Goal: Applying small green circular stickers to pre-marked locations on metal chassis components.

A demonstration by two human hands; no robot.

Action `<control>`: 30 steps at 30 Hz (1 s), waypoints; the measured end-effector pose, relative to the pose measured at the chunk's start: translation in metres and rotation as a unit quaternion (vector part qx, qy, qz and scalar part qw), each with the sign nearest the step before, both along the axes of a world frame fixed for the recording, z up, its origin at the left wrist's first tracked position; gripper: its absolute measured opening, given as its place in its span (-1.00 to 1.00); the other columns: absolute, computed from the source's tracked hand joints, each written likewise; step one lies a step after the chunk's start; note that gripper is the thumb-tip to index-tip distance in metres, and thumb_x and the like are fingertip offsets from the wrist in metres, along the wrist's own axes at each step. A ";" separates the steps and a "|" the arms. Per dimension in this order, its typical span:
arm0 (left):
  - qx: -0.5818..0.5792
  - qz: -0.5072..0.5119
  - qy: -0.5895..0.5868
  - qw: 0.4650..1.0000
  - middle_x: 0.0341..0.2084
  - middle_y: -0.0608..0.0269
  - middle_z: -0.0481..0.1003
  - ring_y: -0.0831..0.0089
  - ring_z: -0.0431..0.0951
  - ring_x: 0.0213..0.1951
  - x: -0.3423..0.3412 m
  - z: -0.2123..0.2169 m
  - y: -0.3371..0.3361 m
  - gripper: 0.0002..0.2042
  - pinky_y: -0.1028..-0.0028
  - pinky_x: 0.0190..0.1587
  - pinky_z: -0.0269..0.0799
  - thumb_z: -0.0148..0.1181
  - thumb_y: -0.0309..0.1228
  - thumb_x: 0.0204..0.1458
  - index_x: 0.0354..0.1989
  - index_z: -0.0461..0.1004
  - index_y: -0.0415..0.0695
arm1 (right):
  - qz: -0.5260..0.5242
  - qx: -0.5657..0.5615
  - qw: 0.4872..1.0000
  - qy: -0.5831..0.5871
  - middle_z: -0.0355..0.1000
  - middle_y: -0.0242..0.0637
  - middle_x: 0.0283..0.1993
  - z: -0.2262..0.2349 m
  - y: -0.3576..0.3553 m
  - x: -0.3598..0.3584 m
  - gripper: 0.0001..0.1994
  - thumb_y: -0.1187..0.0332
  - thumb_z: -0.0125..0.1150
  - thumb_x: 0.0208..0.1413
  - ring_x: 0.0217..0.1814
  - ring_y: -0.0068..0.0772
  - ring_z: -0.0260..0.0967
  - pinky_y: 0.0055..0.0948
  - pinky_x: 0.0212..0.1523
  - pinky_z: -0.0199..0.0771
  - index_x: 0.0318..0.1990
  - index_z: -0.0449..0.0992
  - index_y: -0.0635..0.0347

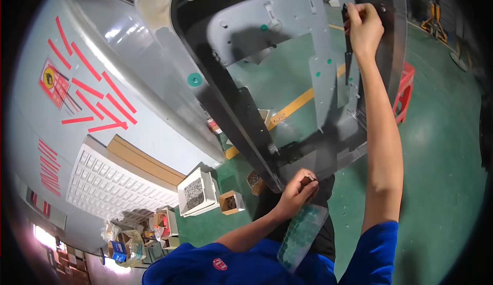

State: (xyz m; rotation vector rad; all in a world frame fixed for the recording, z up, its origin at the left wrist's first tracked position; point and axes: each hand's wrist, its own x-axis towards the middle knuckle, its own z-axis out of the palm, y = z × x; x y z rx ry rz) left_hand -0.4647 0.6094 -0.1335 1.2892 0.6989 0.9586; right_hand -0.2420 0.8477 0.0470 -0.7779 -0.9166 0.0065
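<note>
A large dark-framed door-like panel (218, 92) with a grey inner plate (241, 20) stands in front of me; the plate has holes, slots and several green round plugs (264, 27). My right hand (364, 30) reaches up to its upper right side, fingers pinched at the edge of a narrow opening; whatever lies between the fingertips is hidden. Low at the panel's bottom edge, my left hand (298, 191) is closed around something small that I cannot make out. Just below it, a clear plastic tray (303, 236) with green pieces lies against my lap.
Left of the panel stands a pale wall-like surface (169, 131) with red tape strips. White bins (197, 192) and a small cardboard box (232, 203) of small parts sit on the green floor. A red stool (405, 92) is at the right, a yellow lifting device (435, 20) farther back.
</note>
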 end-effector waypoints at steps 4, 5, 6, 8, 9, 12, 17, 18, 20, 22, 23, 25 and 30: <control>0.016 0.009 0.029 0.999 -0.54 0.40 0.28 0.71 0.23 -0.55 -0.001 -0.002 -0.002 -0.89 0.67 -0.52 0.15 -0.01 -0.42 0.22 -0.22 0.23 -0.14 | -0.068 -0.043 0.996 -0.033 0.41 -0.24 -0.52 -0.001 -0.034 -0.009 -0.77 0.33 0.28 0.02 -0.51 -0.44 0.37 -0.46 -0.44 0.36 -0.33 0.41 0.31; -0.008 0.010 0.040 0.999 -0.54 0.38 0.29 0.69 0.23 -0.55 -0.003 -0.002 -0.003 -0.91 0.66 -0.52 0.15 -0.02 -0.44 0.22 -0.21 0.24 -0.16 | -0.080 -0.036 0.995 -0.036 0.40 -0.30 -0.52 -0.005 -0.059 -0.024 -0.73 0.30 0.29 0.03 -0.50 -0.55 0.32 -0.50 -0.43 0.35 -0.28 0.41 0.33; 0.000 -0.001 0.037 0.999 -0.54 0.37 0.29 0.69 0.24 -0.55 0.000 0.000 0.000 -0.91 0.65 -0.52 0.16 -0.02 -0.45 0.21 -0.21 0.24 -0.16 | -0.081 -0.007 0.994 -0.072 0.40 -0.30 -0.49 -0.017 -0.070 -0.030 -0.73 0.34 0.29 0.01 -0.47 -0.54 0.34 -0.50 -0.42 0.35 -0.26 0.39 0.34; 0.022 -0.020 0.025 0.999 -0.53 0.36 0.30 0.67 0.25 -0.54 0.006 0.000 0.000 -0.92 0.62 -0.49 0.19 -0.03 -0.48 0.20 -0.20 0.25 -0.18 | 0.020 -0.015 0.995 -0.092 0.41 -0.28 -0.43 -0.030 -0.125 -0.061 -0.74 0.47 0.28 -0.05 -0.46 -0.48 0.35 -0.49 -0.42 0.36 -0.24 0.35 0.35; 0.025 -0.025 0.020 0.999 -0.53 0.35 0.30 0.66 0.26 -0.53 0.008 -0.002 0.000 -0.92 0.61 -0.47 0.21 -0.04 -0.49 0.19 -0.20 0.25 -0.18 | 0.117 -0.025 0.985 -0.123 0.43 -0.27 -0.40 -0.040 -0.156 -0.078 -0.73 0.49 0.27 -0.06 -0.45 -0.45 0.38 -0.47 -0.43 0.37 -0.20 0.36 0.35; 0.069 -0.066 0.109 0.989 -0.48 0.43 0.33 0.73 0.28 -0.48 0.005 -0.010 -0.012 -0.88 0.67 -0.47 0.22 0.07 -0.42 0.17 -0.24 0.29 -0.16 | 0.222 -0.076 0.928 -0.288 0.43 -0.19 -0.37 -0.060 -0.227 -0.107 -0.59 0.36 0.34 -0.14 -0.40 -0.25 0.44 -0.33 -0.39 0.47 -0.11 0.42 0.33; 0.083 -0.152 0.156 0.972 -0.51 0.47 0.28 0.76 0.26 -0.44 0.041 -0.012 -0.021 -0.83 0.63 -0.45 0.18 0.12 -0.36 0.17 -0.22 0.30 -0.14 | 0.071 -0.131 0.932 -0.330 0.38 -0.24 -0.41 -0.086 -0.270 -0.110 -0.53 0.42 0.31 -0.17 -0.42 -0.25 0.39 -0.32 -0.38 0.43 -0.01 0.43 0.32; 0.117 -0.150 0.147 0.971 -0.49 0.45 0.30 0.73 0.28 -0.42 0.051 -0.009 -0.025 -0.83 0.60 -0.41 0.20 0.12 -0.35 0.16 -0.22 0.31 -0.15 | 0.052 -0.134 0.931 -0.337 0.38 -0.25 -0.41 -0.086 -0.279 -0.096 -0.52 0.44 0.30 -0.17 -0.42 -0.26 0.39 -0.32 -0.39 0.43 0.00 0.43 0.32; 0.011 -0.194 0.044 0.980 -0.41 0.39 0.32 0.64 0.34 -0.37 0.047 -0.015 -0.025 -0.82 0.55 -0.35 0.25 0.14 -0.38 0.13 -0.18 0.34 -0.17 | 0.021 -0.130 0.930 -0.342 0.47 -0.14 -0.27 -0.083 -0.291 -0.073 -0.53 0.45 0.30 -0.19 -0.38 -0.21 0.43 -0.34 -0.38 0.44 -0.02 0.44 0.35; 0.075 -0.200 0.062 0.975 -0.35 0.34 0.33 0.60 0.38 -0.34 0.049 -0.018 -0.018 -0.81 0.53 -0.32 0.29 0.13 -0.43 0.12 -0.14 0.35 -0.20 | 0.026 -0.174 0.944 -0.279 0.52 -0.06 -0.21 -0.095 -0.309 -0.039 -0.62 0.41 0.21 -0.12 -0.32 -0.19 0.48 -0.40 -0.31 0.46 -0.10 0.48 0.40; 0.196 -0.193 0.131 0.953 -0.33 0.34 0.33 0.61 0.39 -0.33 0.058 -0.011 -0.018 -0.80 0.53 -0.32 0.31 0.12 -0.47 0.12 -0.12 0.34 -0.22 | 0.060 -0.257 0.953 -0.150 0.53 -0.07 -0.22 -0.093 -0.328 -0.024 -0.66 0.40 0.14 -0.04 -0.27 -0.27 0.49 -0.43 -0.20 0.44 -0.11 0.48 0.44; 0.099 -0.236 0.112 0.960 -0.50 0.25 0.41 0.61 0.37 -0.52 0.070 -0.008 -0.021 -0.87 0.57 -0.47 0.34 0.05 -0.48 0.17 -0.22 0.25 -0.23 | 0.007 -0.281 0.960 0.018 0.53 -0.09 -0.25 -0.103 -0.349 -0.010 -0.72 0.40 0.07 0.08 -0.20 -0.36 0.46 -0.47 -0.13 0.39 -0.12 0.49 0.42; 0.072 -0.323 0.147 0.932 -0.53 0.32 0.37 0.65 0.36 -0.50 0.078 0.003 -0.019 -0.89 0.58 -0.43 0.31 0.06 -0.53 0.16 -0.23 0.27 -0.25 | -0.054 -0.270 0.961 0.030 0.51 -0.07 -0.42 -0.124 -0.373 -0.001 -0.82 0.52 0.08 -0.03 -0.42 -0.31 0.43 -0.46 -0.32 0.41 -0.29 0.50 0.48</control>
